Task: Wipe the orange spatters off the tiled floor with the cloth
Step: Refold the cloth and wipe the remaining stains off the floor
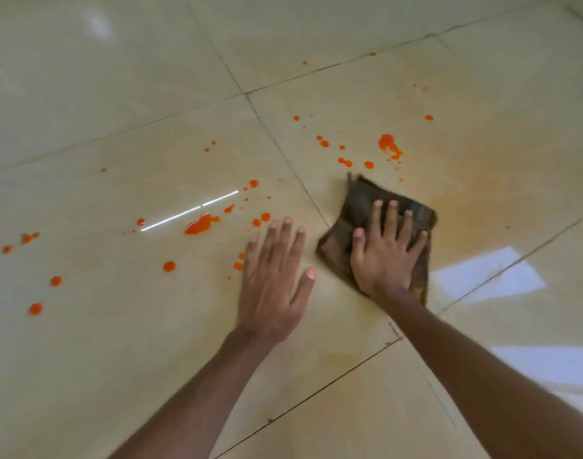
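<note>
Right hand (384,256) flat on the cloth (359,207), fingers (392,213) spread, pressing it to the tiled floor (118,342) right of centre; nothing pinched. Left hand (273,286) rests open on bare tile at its nine o'clock. One cloth, folded, soft and probably damp: it should slide easily under a flat palm. Orange spatters (200,224): two bigger puddles, dozens of drops, from eight round to twelve o'clock of the cloth.
</note>
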